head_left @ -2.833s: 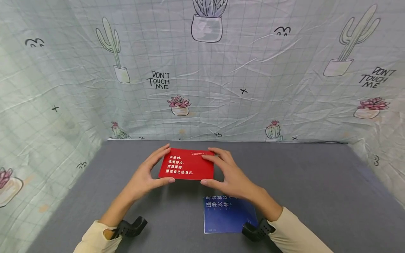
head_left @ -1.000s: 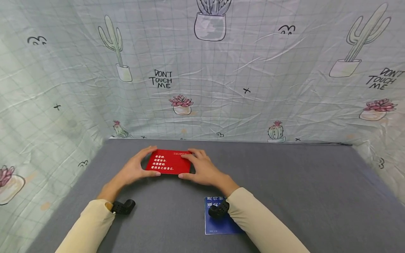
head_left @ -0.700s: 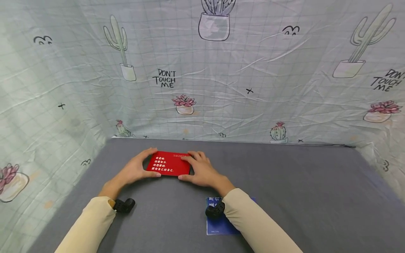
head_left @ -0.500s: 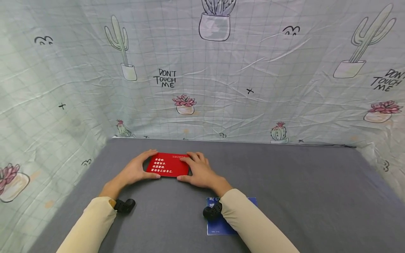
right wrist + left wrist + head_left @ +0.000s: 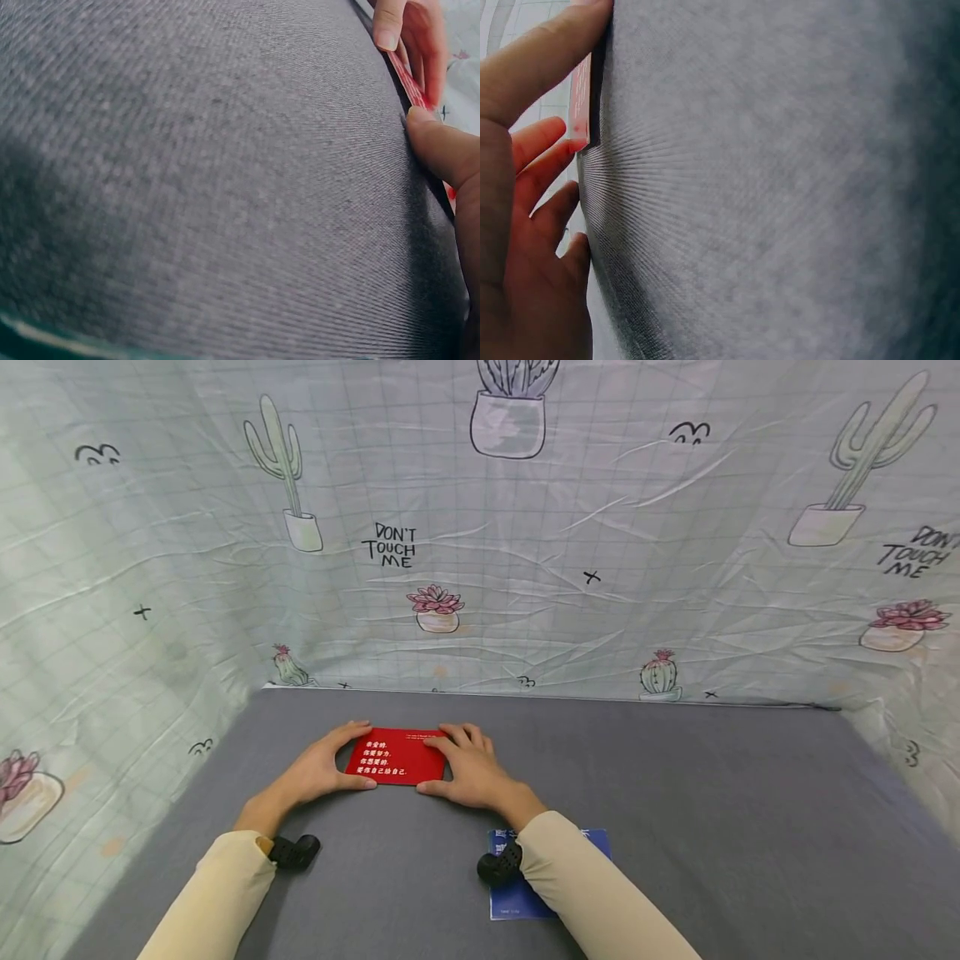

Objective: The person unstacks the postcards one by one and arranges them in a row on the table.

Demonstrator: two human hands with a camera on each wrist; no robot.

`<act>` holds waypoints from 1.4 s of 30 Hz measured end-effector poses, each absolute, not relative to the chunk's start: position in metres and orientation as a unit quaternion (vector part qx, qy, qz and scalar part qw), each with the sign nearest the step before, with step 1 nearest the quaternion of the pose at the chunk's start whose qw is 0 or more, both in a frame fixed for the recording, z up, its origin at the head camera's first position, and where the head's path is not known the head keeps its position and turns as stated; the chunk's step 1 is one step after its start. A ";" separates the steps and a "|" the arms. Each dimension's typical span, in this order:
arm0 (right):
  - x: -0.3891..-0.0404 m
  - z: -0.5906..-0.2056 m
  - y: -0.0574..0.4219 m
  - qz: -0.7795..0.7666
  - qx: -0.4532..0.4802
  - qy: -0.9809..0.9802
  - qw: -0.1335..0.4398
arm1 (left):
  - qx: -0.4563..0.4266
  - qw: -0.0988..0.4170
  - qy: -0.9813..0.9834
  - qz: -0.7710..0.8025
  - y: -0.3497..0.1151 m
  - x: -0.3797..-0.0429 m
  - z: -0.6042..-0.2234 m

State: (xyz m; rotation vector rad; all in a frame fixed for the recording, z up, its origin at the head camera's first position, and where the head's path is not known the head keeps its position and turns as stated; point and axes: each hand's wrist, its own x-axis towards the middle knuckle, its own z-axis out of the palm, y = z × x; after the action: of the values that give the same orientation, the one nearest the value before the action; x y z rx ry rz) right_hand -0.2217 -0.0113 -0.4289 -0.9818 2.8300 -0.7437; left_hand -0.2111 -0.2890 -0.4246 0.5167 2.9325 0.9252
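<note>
A thin red card [image 5: 397, 757] with white Chinese print lies flat, close over the grey tabletop, left of centre in the head view. My left hand [image 5: 318, 768] grips its left end, thumb at the near edge and fingers at the far edge. The right end is held by my right hand [image 5: 472, 768] in the same way, with the index finger over the top face. In the left wrist view the card [image 5: 581, 105] shows as a narrow strip above a dark shadow. The right wrist view has the card [image 5: 409, 82] between both hands.
A blue card [image 5: 517, 902] with white print lies on the grey tabletop [image 5: 712, 793], partly hidden under my right wrist camera [image 5: 498, 864] and sleeve. Behind the table hangs a pale curtain [image 5: 540, 527] with cactus drawings, which also runs along both sides.
Both hands have carried the red card left and then lowered it slightly toward me. My right forearm now covers more of the blue card.
</note>
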 end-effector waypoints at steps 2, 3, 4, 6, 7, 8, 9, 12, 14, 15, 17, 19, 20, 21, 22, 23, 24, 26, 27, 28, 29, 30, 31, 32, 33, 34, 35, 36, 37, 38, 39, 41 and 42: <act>-0.221 -0.429 -0.011 -0.241 -0.317 0.917 0.028 | 0.164 0.015 0.941 0.296 -0.289 -0.211 -0.425; -0.221 -0.430 -0.011 -0.240 -0.317 0.917 0.028 | 0.163 0.017 0.941 0.296 -0.289 -0.211 -0.425; -0.221 -0.430 -0.011 -0.237 -0.317 0.918 0.028 | 0.161 0.019 0.942 0.295 -0.289 -0.211 -0.425; -0.221 -0.431 -0.011 -0.232 -0.317 0.919 0.026 | 0.158 0.022 0.942 0.294 -0.290 -0.211 -0.426; -0.221 -0.432 -0.011 -0.229 -0.318 0.920 0.026 | 0.158 0.022 0.942 0.294 -0.290 -0.211 -0.426; -0.221 -0.432 -0.012 -0.226 -0.318 0.920 0.026 | 0.158 0.023 0.942 0.295 -0.290 -0.211 -0.426; -0.221 -0.433 -0.012 -0.223 -0.317 0.921 0.025 | 0.158 0.023 0.942 0.296 -0.290 -0.211 -0.426; -0.221 -0.433 -0.012 -0.218 -0.317 0.923 0.026 | 0.160 0.025 0.941 0.297 -0.290 -0.211 -0.426; -0.221 -0.433 -0.012 -0.217 -0.317 0.923 0.025 | 0.161 0.026 0.940 0.299 -0.290 -0.211 -0.426; -0.221 -0.433 -0.012 -0.218 -0.317 0.923 0.024 | 0.162 0.027 0.940 0.300 -0.290 -0.211 -0.426; -0.220 -0.432 -0.012 -0.217 -0.317 0.923 0.024 | 0.162 0.028 0.940 0.301 -0.290 -0.211 -0.425; -0.220 -0.432 -0.012 -0.219 -0.316 0.923 0.025 | 0.161 0.029 0.939 0.301 -0.290 -0.210 -0.425; -0.220 -0.431 -0.011 -0.220 -0.316 0.923 0.025 | 0.160 0.030 0.939 0.301 -0.290 -0.210 -0.425; -0.219 -0.431 -0.011 -0.220 -0.316 0.922 0.025 | 0.160 0.030 0.940 0.300 -0.290 -0.210 -0.425; -0.219 -0.431 -0.011 -0.221 -0.317 0.922 0.025 | 0.159 0.030 0.940 0.299 -0.290 -0.210 -0.425; -0.219 -0.431 -0.011 -0.222 -0.317 0.922 0.025 | 0.159 0.030 0.941 0.298 -0.290 -0.210 -0.425; -0.219 -0.431 -0.011 -0.224 -0.317 0.921 0.024 | 0.159 0.030 0.941 0.297 -0.290 -0.210 -0.425; -0.219 -0.431 -0.011 -0.223 -0.316 0.922 0.024 | 0.159 0.029 0.941 0.297 -0.290 -0.209 -0.425; -0.219 -0.431 -0.011 -0.223 -0.316 0.922 0.025 | 0.160 0.029 0.941 0.298 -0.290 -0.209 -0.425; -0.219 -0.431 -0.011 -0.222 -0.316 0.922 0.025 | 0.160 0.029 0.941 0.299 -0.289 -0.209 -0.425; -0.220 -0.431 -0.011 -0.223 -0.317 0.922 0.025 | 0.159 0.029 0.941 0.298 -0.289 -0.209 -0.424; -0.220 -0.431 -0.011 -0.224 -0.318 0.921 0.024 | 0.158 0.030 0.941 0.299 -0.289 -0.209 -0.424; -0.220 -0.431 -0.010 -0.226 -0.319 0.920 0.025 | 0.159 0.030 0.941 0.299 -0.289 -0.209 -0.424; -0.221 -0.431 -0.010 -0.229 -0.320 0.919 0.026 | 0.159 0.031 0.941 0.299 -0.289 -0.209 -0.423; -0.221 -0.431 -0.010 -0.234 -0.321 0.917 0.026 | 0.159 0.031 0.941 0.299 -0.289 -0.209 -0.423; -0.221 -0.431 -0.009 -0.239 -0.322 0.916 0.027 | 0.158 0.031 0.941 0.298 -0.289 -0.210 -0.423; -0.222 -0.430 -0.008 -0.245 -0.323 0.914 0.026 | 0.159 0.031 0.941 0.298 -0.288 -0.210 -0.422; -0.222 -0.430 -0.006 -0.250 -0.323 0.912 0.026 | 0.160 0.028 0.940 0.299 -0.288 -0.210 -0.421; -0.222 -0.429 -0.004 -0.255 -0.323 0.911 0.026 | 0.164 0.024 0.939 0.301 -0.287 -0.211 -0.420; -0.223 -0.428 -0.002 -0.260 -0.324 0.909 0.025 | 0.165 0.020 0.939 0.302 -0.287 -0.211 -0.419; -0.223 -0.427 0.001 -0.265 -0.326 0.907 0.023 | 0.167 0.014 0.938 0.305 -0.286 -0.211 -0.418; -0.223 -0.423 0.006 -0.274 -0.330 0.903 0.020 | 0.170 0.001 0.936 0.308 -0.282 -0.211 -0.415; -0.223 -0.421 0.009 -0.279 -0.333 0.901 0.020 | 0.171 -0.005 0.935 0.310 -0.279 -0.210 -0.412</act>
State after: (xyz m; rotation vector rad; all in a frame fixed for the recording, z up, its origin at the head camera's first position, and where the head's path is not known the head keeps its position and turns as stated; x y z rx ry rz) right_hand -0.2227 0.0094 -0.4212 -1.0317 2.7942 -0.8655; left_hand -0.2102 -0.2795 -0.4124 0.5374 2.9466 0.9782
